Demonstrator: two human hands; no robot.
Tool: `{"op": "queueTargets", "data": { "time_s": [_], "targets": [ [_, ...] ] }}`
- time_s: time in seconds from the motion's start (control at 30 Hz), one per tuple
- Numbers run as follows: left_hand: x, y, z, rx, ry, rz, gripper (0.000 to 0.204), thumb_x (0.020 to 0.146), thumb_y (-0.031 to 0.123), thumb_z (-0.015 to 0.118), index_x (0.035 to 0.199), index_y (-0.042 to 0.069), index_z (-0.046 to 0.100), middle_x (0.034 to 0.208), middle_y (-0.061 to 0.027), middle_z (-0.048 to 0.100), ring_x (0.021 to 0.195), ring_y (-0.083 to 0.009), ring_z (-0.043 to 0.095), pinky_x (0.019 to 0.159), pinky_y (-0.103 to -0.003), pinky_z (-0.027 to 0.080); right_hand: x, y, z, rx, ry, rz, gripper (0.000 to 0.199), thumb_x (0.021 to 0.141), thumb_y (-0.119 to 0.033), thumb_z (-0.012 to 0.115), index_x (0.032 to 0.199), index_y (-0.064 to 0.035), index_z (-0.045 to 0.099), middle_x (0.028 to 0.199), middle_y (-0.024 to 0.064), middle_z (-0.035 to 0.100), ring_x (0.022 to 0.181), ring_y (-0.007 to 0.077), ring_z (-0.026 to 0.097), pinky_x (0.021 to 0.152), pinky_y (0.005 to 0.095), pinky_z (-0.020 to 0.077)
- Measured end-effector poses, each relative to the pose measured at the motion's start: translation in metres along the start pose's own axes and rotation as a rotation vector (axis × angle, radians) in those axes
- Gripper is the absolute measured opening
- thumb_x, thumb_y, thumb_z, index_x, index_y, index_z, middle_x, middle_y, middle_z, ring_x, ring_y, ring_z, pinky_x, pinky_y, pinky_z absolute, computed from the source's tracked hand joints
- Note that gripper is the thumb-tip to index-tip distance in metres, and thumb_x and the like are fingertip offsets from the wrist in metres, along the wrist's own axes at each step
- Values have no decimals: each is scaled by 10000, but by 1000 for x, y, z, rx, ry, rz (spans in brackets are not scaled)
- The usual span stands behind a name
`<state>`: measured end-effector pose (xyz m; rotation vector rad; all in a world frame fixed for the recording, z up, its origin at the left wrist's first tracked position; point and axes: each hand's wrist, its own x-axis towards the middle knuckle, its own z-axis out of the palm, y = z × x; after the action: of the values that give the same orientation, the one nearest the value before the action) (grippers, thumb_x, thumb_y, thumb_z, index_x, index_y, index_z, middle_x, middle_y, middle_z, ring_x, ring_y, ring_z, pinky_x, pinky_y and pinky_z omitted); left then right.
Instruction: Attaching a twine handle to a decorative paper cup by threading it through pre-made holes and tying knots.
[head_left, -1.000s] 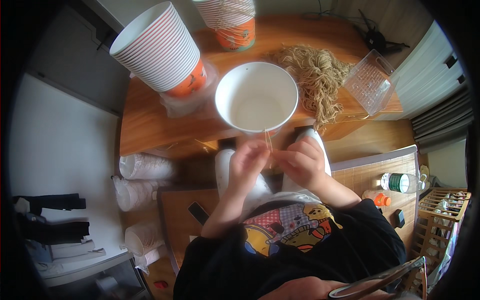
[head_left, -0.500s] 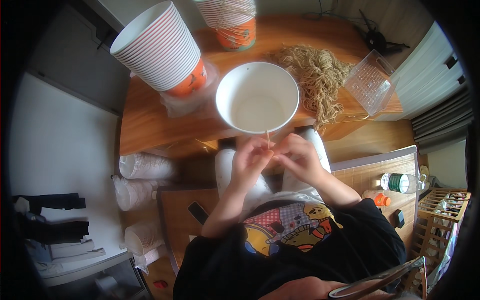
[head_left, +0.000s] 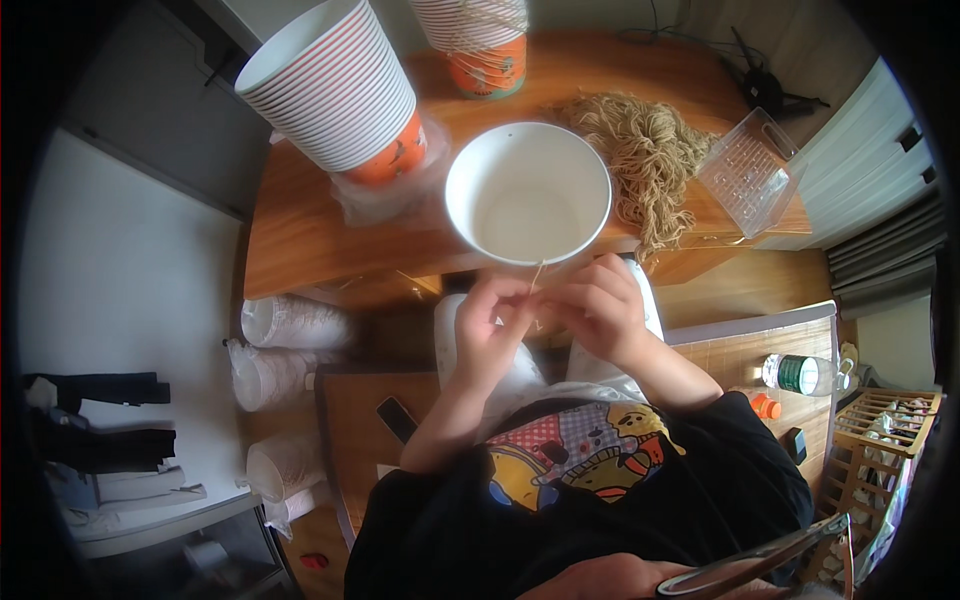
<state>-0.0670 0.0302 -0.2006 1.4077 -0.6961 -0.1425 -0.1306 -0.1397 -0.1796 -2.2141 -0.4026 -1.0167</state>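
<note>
A white paper bucket [head_left: 480, 215] stands at the table's front edge, its open mouth toward me. From its near rim hangs a thin tan string [head_left: 537, 276]. My left hand [head_left: 492, 325] pinches this string between thumb and fingertips just below the rim. Close against it, my right hand [head_left: 600, 308] is closed too, its fingertips meeting the left ones at the string. A short loose end shows under the fingers. Exactly how the string runs between the fingertips is hidden.
A tall stack of paper buckets [head_left: 335, 95] leans at the left, another stack [head_left: 487, 65] wound with string behind. Right of the bucket lie a bundle of tan strings [head_left: 640, 150] and a clear plastic basket [head_left: 752, 172]. A phone [head_left: 396, 420] and water bottle [head_left: 800, 374] lie lower down.
My fingers have shifted slightly on the string, and a loose end now shows below them. The right hand has risen a little. The whole view has moved slightly.
</note>
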Motion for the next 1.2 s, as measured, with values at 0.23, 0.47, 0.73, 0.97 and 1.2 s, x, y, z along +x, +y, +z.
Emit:
{"op": "queueTargets", "data": {
  "time_s": [0.23,0.47,0.73,0.97,1.2],
  "targets": [
    [9,13,-2,413,150,276,149,766,-74,716,876,-10,638,837,-86,643,762,-165,612,703,-261,477,12,-5,2,-214,93,-138,357,669,-123,776,1018,-170,719,925,-6,586,782,189,514,653,300,406],
    [12,23,2,534,226,399,156,747,-70,714,871,-1,649,830,-99,650,751,-214,625,687,-288,486,23,-10,3,-221,107,-171,353,666,-125,778,1009,-179,721,974,-8,593,837,195,519,718,305,424],
    [15,19,6,353,234,282,103,809,-24,694,850,4,604,816,-66,628,723,-141,565,666,-254,450,26,-12,4,-175,205,-147,340,680,-104,777,1010,-137,702,1050,12,653,941,215,586,774,333,428],
    [14,19,8,330,213,249,103,820,-32,680,869,6,598,823,-52,620,722,-120,543,666,-238,435,16,-7,5,-127,176,-197,331,695,-95,786,1003,-124,670,1013,-12,697,914,185,598,797,329,408],
    [11,21,9,363,234,270,114,798,-33,675,862,7,589,811,-54,605,716,-135,538,659,-251,435,20,-9,3,-139,113,-192,384,686,-124,785,1048,-141,660,1063,-26,695,930,183,592,826,338,388]
  ]
}}
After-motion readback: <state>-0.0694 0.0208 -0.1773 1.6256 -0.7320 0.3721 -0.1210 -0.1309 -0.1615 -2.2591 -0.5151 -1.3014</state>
